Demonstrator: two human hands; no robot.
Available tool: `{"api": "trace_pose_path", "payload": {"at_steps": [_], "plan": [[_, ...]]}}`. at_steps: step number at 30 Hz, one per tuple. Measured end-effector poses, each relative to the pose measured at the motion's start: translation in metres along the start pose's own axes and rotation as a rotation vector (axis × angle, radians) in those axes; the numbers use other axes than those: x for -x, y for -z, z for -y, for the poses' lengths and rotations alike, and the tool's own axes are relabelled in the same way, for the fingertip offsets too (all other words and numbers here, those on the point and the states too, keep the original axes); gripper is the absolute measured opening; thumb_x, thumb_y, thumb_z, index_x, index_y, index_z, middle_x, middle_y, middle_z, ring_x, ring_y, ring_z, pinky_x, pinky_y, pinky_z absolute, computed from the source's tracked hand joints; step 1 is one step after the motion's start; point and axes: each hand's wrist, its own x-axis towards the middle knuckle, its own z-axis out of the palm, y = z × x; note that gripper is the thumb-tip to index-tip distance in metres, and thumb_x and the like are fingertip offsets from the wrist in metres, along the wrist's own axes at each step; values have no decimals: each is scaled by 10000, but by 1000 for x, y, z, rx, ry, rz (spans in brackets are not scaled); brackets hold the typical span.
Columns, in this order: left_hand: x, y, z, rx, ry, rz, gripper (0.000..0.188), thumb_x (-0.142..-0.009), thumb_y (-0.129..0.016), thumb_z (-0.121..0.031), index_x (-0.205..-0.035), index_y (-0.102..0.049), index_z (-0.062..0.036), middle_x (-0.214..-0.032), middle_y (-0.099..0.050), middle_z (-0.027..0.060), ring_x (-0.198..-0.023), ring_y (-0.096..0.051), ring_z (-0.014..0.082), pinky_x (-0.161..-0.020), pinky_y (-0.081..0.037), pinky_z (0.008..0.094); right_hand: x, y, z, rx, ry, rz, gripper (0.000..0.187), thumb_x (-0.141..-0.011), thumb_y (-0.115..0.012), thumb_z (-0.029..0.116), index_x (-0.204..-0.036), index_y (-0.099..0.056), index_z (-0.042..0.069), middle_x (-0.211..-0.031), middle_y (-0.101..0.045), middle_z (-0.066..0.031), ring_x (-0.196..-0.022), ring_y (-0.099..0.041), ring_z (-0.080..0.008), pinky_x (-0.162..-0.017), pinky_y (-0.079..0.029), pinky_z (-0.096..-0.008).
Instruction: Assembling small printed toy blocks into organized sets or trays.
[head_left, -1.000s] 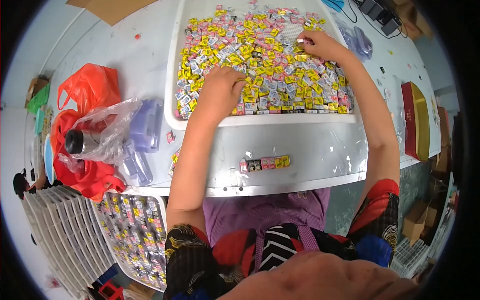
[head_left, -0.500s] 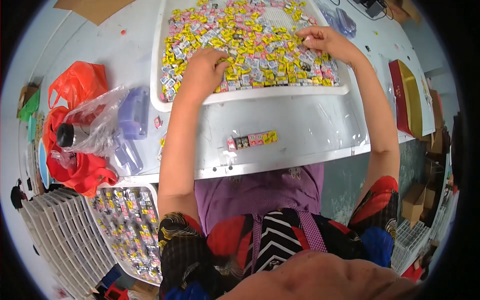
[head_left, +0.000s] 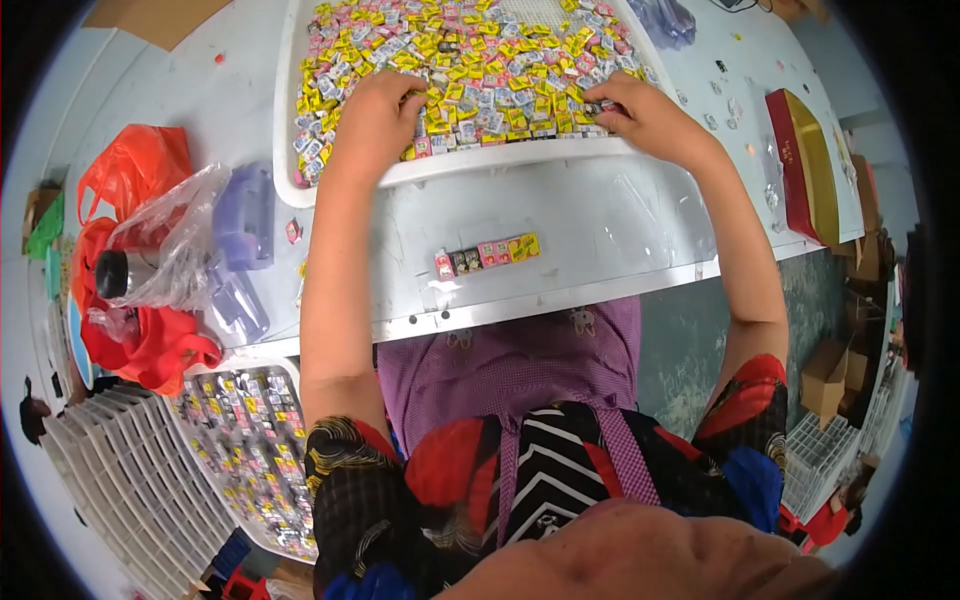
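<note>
Small packets (head_left: pixel 490 90), coloured yellow, pink, white and black, are spread thickly over a white tray (head_left: pixel 500 160), beneath and between the fingers of both hands. The left hand (head_left: pixel 375 120) is held over the near left part of the heap, its fingers (head_left: pixel 408 83) curled and the thumb set close to them; whether a packet is pinched there cannot be told. The right hand (head_left: pixel 645 115) is held over the near right part, its fingers bent toward the left hand and a gap seen between forefinger and thumb; whether anything is gripped cannot be made out. Nearer the body than the fingers, between the two forearms, a short row of packets (head_left: pixel 488 254) is laid on the desk (head_left: pixel 590 220), with black and pink in its middle and yellow at its right end. Left of the left fingers, outside the tray, a loose pink packet (head_left: pixel 293 231), bluish plastic cases (head_left: pixel 245 215), a black-lidded bottle (head_left: pixel 113 274) partly covered by a clear plastic bag (head_left: pixel 195 235), and an orange-red bag (head_left: pixel 140 165) are found. Well to the right of the right fingers, a dark red box (head_left: pixel 797 165) with a gold inside is placed.
</note>
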Motion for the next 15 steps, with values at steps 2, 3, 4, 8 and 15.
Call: {"api": "trace_pose_path", "payload": {"at_steps": [2,3,4,8,15], "plan": [[-1,-2,3,10,7,-7,116,-786,-629,-69,-882,-665,-16,-879,-642,142,-870,-580,329,-789,-468,405,0,-9,1,-43,6,-66,238,-836,-611,16,-1072,-581,13,-948,-545,-106,-800,-555,-232,-756,-464,-298],[-2,-3,5,9,-21,-1,119,-786,-628,-68,-886,-666,-15,-878,-645,144,-866,-580,332,-790,-467,408,0,-10,2,-28,-26,-83,208,-834,-610,11,-1039,-576,10,-921,-546,-98,-780,-552,-214,-739,-462,-289],[-1,-2,6,6,-41,6,123,-786,-627,-67,-890,-667,-15,-878,-648,146,-863,-581,336,-792,-466,411,-1,-12,4,-18,-54,-93,179,-831,-609,5,-1007,-570,7,-893,-548,-89,-759,-549,-195,-722,-460,-280],[-4,-4,7,-11,-36,-22,159,-820,-597,-125,-905,-670,-13,-895,-650,159,-879,-586,353,-788,-467,423,0,-3,4,-69,16,-113,118,-844,-587,-9,-955,-552,10,-839,-541,-48,-710,-517,-138,-676,-444,-252],[-1,13,-15,-19,-1,-66,141,-815,-586,-82,-906,-646,8,-864,-625,194,-844,-573,366,-772,-459,423,31,-7,67,-380,69,-276,171,-887,-584,37,-1057,-599,27,-839,-555,26,-721,-485,-56,-666,-427,-201]]}}
